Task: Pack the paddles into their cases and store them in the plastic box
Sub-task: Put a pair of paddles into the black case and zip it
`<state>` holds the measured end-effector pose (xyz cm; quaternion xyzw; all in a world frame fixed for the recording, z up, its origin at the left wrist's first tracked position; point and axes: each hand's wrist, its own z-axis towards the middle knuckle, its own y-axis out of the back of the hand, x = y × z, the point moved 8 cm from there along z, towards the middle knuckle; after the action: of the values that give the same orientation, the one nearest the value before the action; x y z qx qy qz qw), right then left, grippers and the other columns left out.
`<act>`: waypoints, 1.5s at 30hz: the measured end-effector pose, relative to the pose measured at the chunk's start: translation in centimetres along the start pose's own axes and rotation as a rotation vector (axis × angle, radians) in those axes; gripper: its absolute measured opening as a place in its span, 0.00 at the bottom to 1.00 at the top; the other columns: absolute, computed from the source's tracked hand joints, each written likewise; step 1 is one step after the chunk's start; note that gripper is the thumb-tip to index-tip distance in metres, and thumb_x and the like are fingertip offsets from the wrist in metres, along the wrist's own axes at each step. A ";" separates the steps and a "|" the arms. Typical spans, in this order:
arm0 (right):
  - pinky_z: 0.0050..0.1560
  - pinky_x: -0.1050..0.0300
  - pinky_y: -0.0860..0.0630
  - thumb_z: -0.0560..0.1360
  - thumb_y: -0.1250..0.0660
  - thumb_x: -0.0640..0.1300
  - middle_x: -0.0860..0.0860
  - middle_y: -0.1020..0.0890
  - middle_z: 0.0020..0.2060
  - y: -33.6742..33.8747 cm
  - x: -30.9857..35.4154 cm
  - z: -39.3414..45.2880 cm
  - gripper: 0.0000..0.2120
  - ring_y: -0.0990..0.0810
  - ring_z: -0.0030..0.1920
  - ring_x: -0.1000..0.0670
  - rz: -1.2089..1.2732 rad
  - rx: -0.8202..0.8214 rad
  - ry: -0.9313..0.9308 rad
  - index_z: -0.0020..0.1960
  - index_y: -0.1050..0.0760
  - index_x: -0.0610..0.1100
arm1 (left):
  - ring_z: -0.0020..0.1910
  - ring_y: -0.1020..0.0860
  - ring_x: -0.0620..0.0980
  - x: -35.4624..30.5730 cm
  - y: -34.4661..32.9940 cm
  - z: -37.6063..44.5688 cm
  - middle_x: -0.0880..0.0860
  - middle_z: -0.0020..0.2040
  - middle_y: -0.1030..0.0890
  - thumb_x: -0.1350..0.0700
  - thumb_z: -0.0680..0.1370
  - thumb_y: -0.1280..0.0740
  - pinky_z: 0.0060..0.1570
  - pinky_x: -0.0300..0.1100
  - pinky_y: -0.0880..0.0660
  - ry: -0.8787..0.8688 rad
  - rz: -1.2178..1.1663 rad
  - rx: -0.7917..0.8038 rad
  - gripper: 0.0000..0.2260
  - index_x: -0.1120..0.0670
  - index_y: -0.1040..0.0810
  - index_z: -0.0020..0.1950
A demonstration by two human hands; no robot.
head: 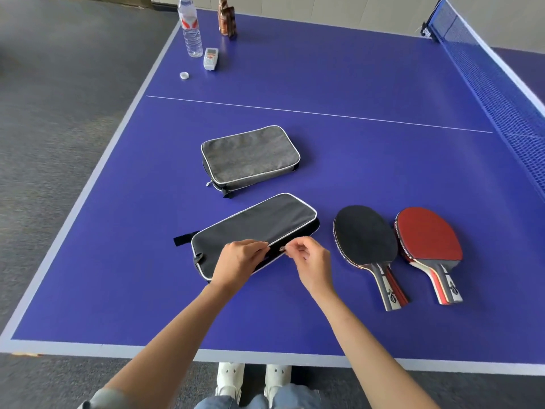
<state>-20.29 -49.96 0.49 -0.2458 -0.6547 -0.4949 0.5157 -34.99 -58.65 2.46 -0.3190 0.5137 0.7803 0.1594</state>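
My left hand (239,258) presses and holds the near edge of the flat black fabric case with white piping (256,228), its fingers curled on the cloth beside the zip, and the fingers (290,246) of my right hand (312,261) are narrow, pinching the small metal zip puller (282,248) at the long side of the case. I judge the case is not yet open enough for a paddle. What can go wrong here: if I pull the puller while my left hand does not keep the cloth tight, the soft case may slide on the smooth blue surface (354,160) or fold, and the zip may catch in the fabric; the puller is small, so it may also slip from my pinch. The black-faced paddle (365,234) and the red-faced paddle (427,234) lie just beside each other to the right of the case, handles toward me; the black one is near my right hand, so a wide pull of the elbow may push it. The grey fabric case with white piping (250,156) lies farther away, apart from the black one, and it seems closed. Far at the left corner stand a clear water bottle (190,28), its white cap (184,75), a small white device (211,58) and a brown bottle (227,19); the blue net (495,84) is at the right. I see no plastic box in this view, so I must find it later.
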 end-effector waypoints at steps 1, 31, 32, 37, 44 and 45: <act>0.43 0.64 0.22 0.74 0.31 0.38 0.50 0.17 0.39 0.8 -0.3 0.5 0.03 0.18 0.40 0.54 0.004 -0.037 -0.021 0.43 0.21 0.44 | 0.35 0.18 0.50 0.3 0.7 -0.3 0.51 0.37 0.16 0.56 0.74 0.31 0.33 0.42 0.22 -0.002 -0.013 -0.008 0.06 0.58 0.17 0.43; 0.44 0.64 0.22 0.72 0.28 0.43 0.48 0.15 0.41 1.1 -4.3 2.0 0.02 0.16 0.43 0.53 0.301 -0.079 -0.318 0.42 0.21 0.46 | 0.35 0.20 0.47 -2.2 -0.3 0.1 0.48 0.40 0.17 0.46 0.74 0.34 0.32 0.44 0.24 -0.065 -0.104 -0.079 0.13 0.54 0.16 0.45; 0.46 0.61 0.21 0.71 0.27 0.42 0.48 0.15 0.41 0.6 -4.7 2.6 0.03 0.16 0.44 0.51 0.319 -0.072 -0.342 0.42 0.21 0.46 | 0.35 0.19 0.47 -2.2 -0.2 0.2 0.48 0.40 0.17 0.47 0.74 0.33 0.32 0.44 0.24 -0.062 -0.109 -0.085 0.13 0.54 0.16 0.45; 0.42 0.62 0.20 0.71 0.28 0.37 0.46 0.17 0.39 -1.8 -6.4 5.5 0.03 0.17 0.40 0.49 0.375 -0.054 -0.421 0.43 0.22 0.40 | 0.35 0.19 0.48 -2.0 0.0 0.0 0.48 0.39 0.17 0.48 0.73 0.32 0.32 0.45 0.23 -0.016 -0.135 -0.103 0.11 0.55 0.15 0.44; 0.30 0.70 0.24 0.71 0.28 0.36 0.44 0.18 0.37 -3.2 -6.3 8.2 0.06 0.20 0.29 0.59 0.141 0.005 -0.350 0.45 0.21 0.33 | 0.35 0.20 0.43 -2.2 -0.2 -0.6 0.47 0.40 0.17 0.49 0.73 0.31 0.33 0.42 0.23 0.012 -0.104 -0.121 0.09 0.53 0.15 0.44; 0.29 0.71 0.25 0.71 0.28 0.36 0.43 0.17 0.37 -3.3 -6.0 8.4 0.06 0.20 0.28 0.60 0.117 -0.006 -0.340 0.44 0.21 0.33 | 0.35 0.20 0.44 -2.3 -0.3 -0.6 0.46 0.40 0.17 0.49 0.73 0.31 0.32 0.42 0.24 0.011 -0.097 -0.121 0.09 0.53 0.16 0.44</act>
<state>-24.55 -42.53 -6.16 -0.3652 -0.7156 -0.4171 0.4250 -32.89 -58.86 3.65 -0.3568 0.4503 0.7996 0.1746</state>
